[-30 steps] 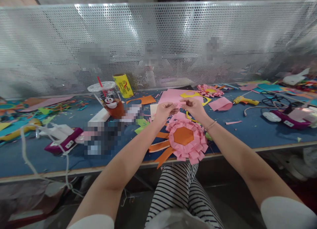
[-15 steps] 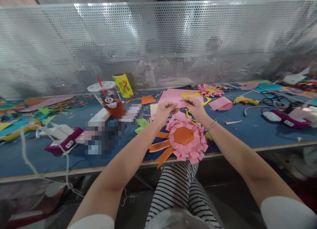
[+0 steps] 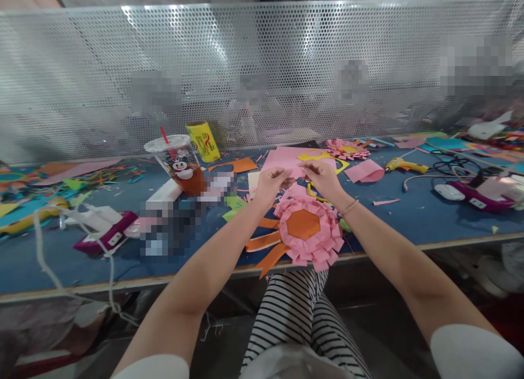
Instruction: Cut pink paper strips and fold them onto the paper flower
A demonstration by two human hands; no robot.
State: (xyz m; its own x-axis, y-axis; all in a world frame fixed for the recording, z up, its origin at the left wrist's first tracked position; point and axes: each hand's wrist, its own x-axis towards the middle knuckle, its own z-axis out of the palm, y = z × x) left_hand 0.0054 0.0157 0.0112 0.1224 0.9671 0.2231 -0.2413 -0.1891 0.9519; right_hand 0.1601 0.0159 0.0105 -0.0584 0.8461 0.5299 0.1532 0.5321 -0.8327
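Both hands are pinched close together above the table. Between the fingertips of my left hand and my right hand is a small piece of pink paper; its outline partly blends with the pink sheet lying behind. Just below the hands, at the table's front edge, lies a paper flower with layered pink petals and an orange centre. Orange paper strips stick out from its left side. Beyond my right hand is a yellow paper cutout.
A plastic cup with a red straw and a yellow roll stand left of the hands. To the right are folded pink paper, a yellow glue gun and a purple power strip. A perforated metal screen rises behind.
My right fingers have shifted very slightly over the pink paper piece. My left hand and the paper flower stay in place.
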